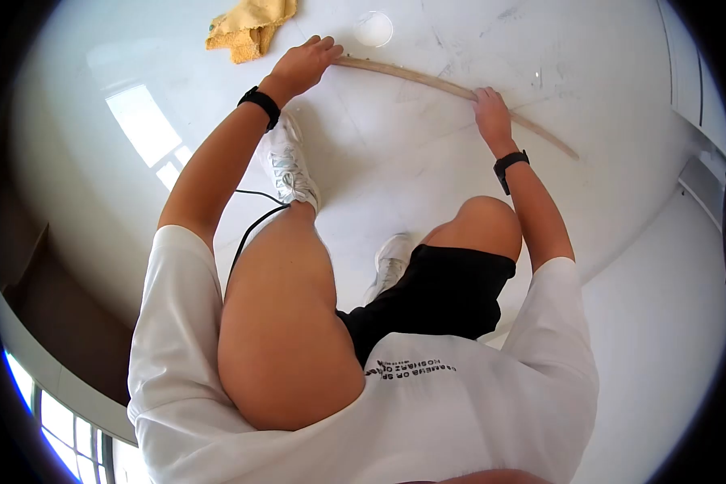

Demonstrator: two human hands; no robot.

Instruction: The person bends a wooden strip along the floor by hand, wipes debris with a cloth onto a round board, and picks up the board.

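A long thin wooden strip (427, 81) lies across the white floor (621, 73), bowed in a slight curve. My left hand (305, 64) presses down on its left end with the fingers spread over it. My right hand (492, 113) grips the strip near its middle, fingers wrapped around it. The strip's right end (561, 148) reaches past my right hand and rests on the floor. I crouch over it, knees bent, a black band on each wrist.
A crumpled yellow cloth (250, 28) lies on the floor beyond my left hand. A small clear round lid or dish (373, 28) sits beside it. My white shoes (286, 165) stand just below the strip. A black cable (250, 226) runs by my left leg.
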